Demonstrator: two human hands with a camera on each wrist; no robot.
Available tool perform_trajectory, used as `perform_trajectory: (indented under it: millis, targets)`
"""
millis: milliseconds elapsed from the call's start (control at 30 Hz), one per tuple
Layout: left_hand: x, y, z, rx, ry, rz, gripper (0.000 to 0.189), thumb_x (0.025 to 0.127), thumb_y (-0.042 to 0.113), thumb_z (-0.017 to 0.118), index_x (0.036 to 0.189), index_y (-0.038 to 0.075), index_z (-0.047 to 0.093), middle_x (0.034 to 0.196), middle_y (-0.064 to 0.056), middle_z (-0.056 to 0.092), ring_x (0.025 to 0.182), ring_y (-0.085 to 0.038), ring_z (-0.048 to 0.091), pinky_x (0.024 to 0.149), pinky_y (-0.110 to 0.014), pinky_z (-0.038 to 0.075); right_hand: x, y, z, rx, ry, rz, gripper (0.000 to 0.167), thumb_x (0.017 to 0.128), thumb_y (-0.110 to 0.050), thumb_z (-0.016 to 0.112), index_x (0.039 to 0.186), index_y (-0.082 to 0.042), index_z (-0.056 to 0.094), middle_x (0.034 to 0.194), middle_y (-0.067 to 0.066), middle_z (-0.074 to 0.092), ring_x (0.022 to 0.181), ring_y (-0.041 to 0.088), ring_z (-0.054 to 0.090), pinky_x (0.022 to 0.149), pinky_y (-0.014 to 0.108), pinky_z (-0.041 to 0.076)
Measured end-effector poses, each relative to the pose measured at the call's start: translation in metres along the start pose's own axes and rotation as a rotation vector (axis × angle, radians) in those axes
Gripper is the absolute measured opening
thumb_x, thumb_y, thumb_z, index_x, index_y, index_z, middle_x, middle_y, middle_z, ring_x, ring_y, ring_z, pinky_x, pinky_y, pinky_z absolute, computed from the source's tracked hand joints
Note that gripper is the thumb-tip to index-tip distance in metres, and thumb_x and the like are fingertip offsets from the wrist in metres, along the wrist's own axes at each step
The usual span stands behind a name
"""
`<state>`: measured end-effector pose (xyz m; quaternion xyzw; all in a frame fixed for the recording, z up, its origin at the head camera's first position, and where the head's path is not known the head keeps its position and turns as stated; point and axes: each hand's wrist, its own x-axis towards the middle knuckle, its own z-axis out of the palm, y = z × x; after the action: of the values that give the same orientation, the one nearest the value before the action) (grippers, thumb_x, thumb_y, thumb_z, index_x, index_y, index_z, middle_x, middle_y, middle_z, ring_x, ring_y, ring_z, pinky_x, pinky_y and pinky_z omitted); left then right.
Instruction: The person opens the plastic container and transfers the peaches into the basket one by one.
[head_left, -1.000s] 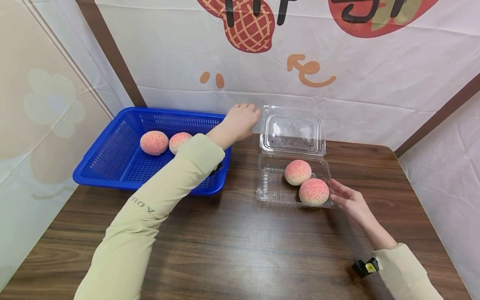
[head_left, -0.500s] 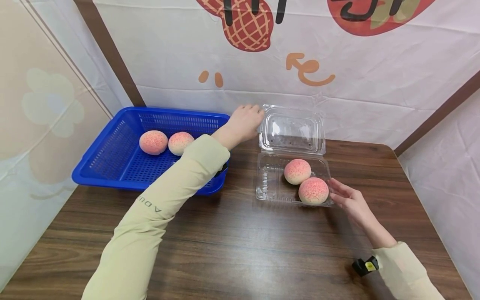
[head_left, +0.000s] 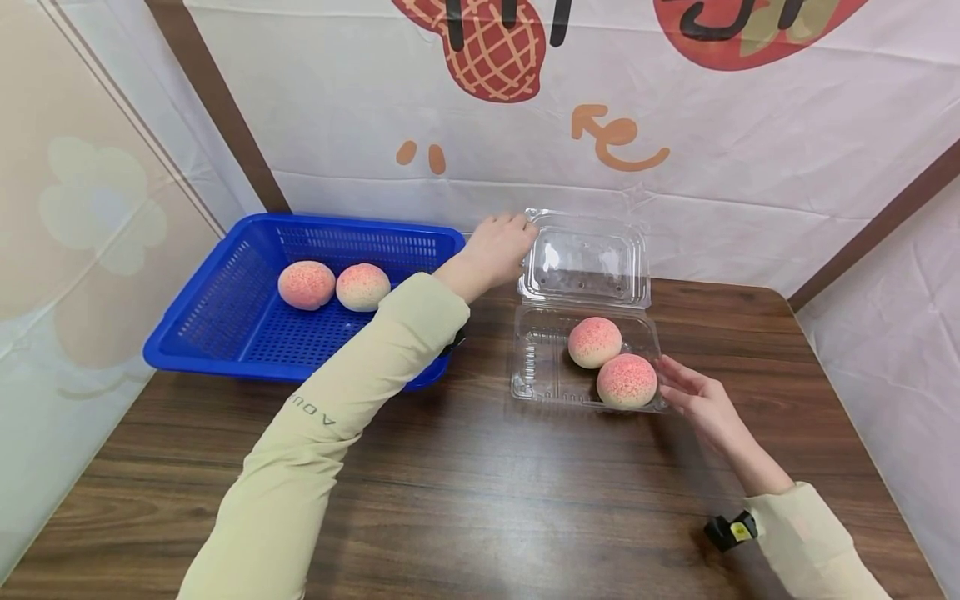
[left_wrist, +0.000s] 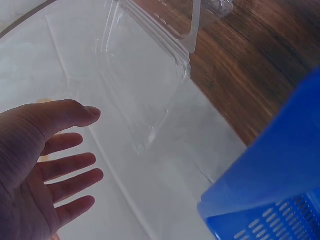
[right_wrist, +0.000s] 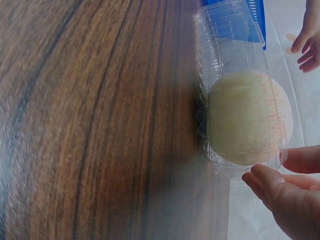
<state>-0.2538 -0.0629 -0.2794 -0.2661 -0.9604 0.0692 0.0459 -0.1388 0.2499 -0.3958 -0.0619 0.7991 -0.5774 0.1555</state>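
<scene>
A clear plastic clamshell box (head_left: 545, 354) lies on the table with its lid (head_left: 585, 258) raised against the cloth wall. Two round, peach-like pieces, cream below and speckled pink on top, sit in its right half: the rear piece (head_left: 595, 342) and the front piece (head_left: 627, 382). My right hand (head_left: 701, 404) holds the box by its right edge, thumb and fingers at the rim. Just left of the lid is my left hand (head_left: 501, 250); the left wrist view shows its fingers (left_wrist: 75, 190) spread and apart from the lid, nothing in them.
A blue perforated basket (head_left: 202, 362) stands on the left of the wooden table (head_left: 480, 492). Inside it lie a left peach-like piece (head_left: 306, 285) and a right peach-like piece (head_left: 363, 287). Behind the table hangs a printed white cloth (head_left: 337, 125).
My left hand has moved right, away from the basket and towards the raised lid. My right hand stays at the box edge.
</scene>
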Motion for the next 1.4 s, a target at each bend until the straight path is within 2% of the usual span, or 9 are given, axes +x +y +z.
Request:
perform_trajectory:
  millis: [133,300,667,1000,1400]
  targets:
    - [0.001,0.003,0.002,-0.01,0.009,0.002,0.047,0.082,0.02,0.062,0.124,0.002,0.049,0.116,-0.014,0.053,0.107,-0.03,0.05,0.09,-0.04,0.041,0.0,0.0,0.0,0.001,-0.002,0.001,0.056,0.094,-0.008,0.046,0.141,0.008,0.018,0.143,0.027,0.024,0.13,0.036,0.025,0.086,0.011,0.04]
    - [0.003,0.008,0.002,-0.022,-0.015,-0.005,0.047,0.082,0.017,0.06,0.125,0.002,0.047,0.117,-0.014,0.052,0.108,-0.029,0.049,0.092,-0.04,0.04,0.0,0.0,0.0,-0.003,-0.002,-0.001,0.057,0.094,-0.008,0.046,0.141,0.008,0.018,0.143,0.027,0.024,0.13,0.036,0.025,0.085,0.011,0.04]
    - [0.006,0.017,0.006,-0.046,-0.035,0.014,0.05,0.083,0.023,0.061,0.127,0.004,0.046,0.118,-0.012,0.051,0.113,-0.027,0.047,0.093,-0.039,0.039,-0.001,0.001,-0.001,0.008,0.009,0.0,0.056,0.094,-0.007,0.046,0.14,0.008,0.02,0.142,0.026,0.026,0.13,0.036,0.026,0.084,0.01,0.04]
    - [0.007,0.023,0.008,-0.06,-0.021,0.026,0.047,0.083,0.025,0.062,0.124,0.005,0.048,0.115,-0.011,0.052,0.104,-0.026,0.051,0.086,-0.039,0.043,0.0,0.002,-0.001,0.002,0.011,0.006,0.056,0.093,-0.008,0.047,0.14,0.008,0.02,0.142,0.025,0.026,0.13,0.032,0.028,0.084,0.01,0.04]
    - [0.008,0.033,0.012,-0.063,-0.046,0.038,0.048,0.083,0.024,0.064,0.124,0.005,0.048,0.113,-0.01,0.052,0.099,-0.025,0.053,0.083,-0.038,0.045,0.0,0.002,-0.001,0.002,0.005,-0.002,0.056,0.094,-0.008,0.047,0.141,0.007,0.02,0.143,0.025,0.027,0.13,0.032,0.029,0.085,0.011,0.04]
